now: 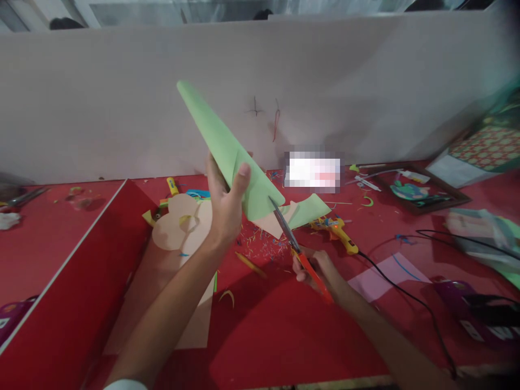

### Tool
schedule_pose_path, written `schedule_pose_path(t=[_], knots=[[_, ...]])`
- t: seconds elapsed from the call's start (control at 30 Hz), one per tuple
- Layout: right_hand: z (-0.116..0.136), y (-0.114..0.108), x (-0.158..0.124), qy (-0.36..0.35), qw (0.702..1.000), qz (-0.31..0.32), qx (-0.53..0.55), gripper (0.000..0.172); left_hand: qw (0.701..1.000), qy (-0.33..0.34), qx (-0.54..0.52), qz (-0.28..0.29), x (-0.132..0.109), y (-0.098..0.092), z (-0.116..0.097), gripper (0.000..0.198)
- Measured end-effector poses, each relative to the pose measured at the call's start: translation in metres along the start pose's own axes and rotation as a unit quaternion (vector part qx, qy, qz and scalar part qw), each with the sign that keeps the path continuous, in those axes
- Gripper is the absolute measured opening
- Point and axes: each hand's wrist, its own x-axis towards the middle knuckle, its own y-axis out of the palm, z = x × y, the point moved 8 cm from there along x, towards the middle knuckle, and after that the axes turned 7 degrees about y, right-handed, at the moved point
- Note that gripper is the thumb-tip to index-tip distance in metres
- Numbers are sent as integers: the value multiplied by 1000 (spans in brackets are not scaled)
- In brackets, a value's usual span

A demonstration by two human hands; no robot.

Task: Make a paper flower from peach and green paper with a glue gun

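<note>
A light green paper cone is raised above the table, its narrow end pointing up and left. My left hand is closed around it, thumb pressed on the near side; the other fingers are mostly behind the paper. Lower right of it, my right hand grips orange-handled scissors. The blade tips touch the cone's wide lower edge. Beneath the cone lie a green paper piece and a peach paper piece, among many tiny coloured scraps.
A yellow glue gun with a black cord lies right of the scissors. Peach sheets and a cut flower shape are at left, beside a red divider. A pencil, pink paper and a dark frame lie about.
</note>
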Motion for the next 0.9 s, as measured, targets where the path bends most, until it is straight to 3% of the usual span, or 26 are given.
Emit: schedule_pose_path(t=[0.2, 0.43, 0.7, 0.9], knots=[[18, 10, -11, -90, 988, 72, -100, 56, 999, -36, -32, 11, -2, 6, 3, 50], [18, 12, -9, -112, 986, 73, -102, 65, 996, -39, -29, -75, -1, -7, 4, 53], [3, 8, -6, -47, 997, 54, -37, 34, 996, -34, 8, -87, -6, -6, -2, 64], [-4, 5, -1, 3, 1000, 21, 15, 24, 996, -42, 3, -82, -6, -6, 2, 64]])
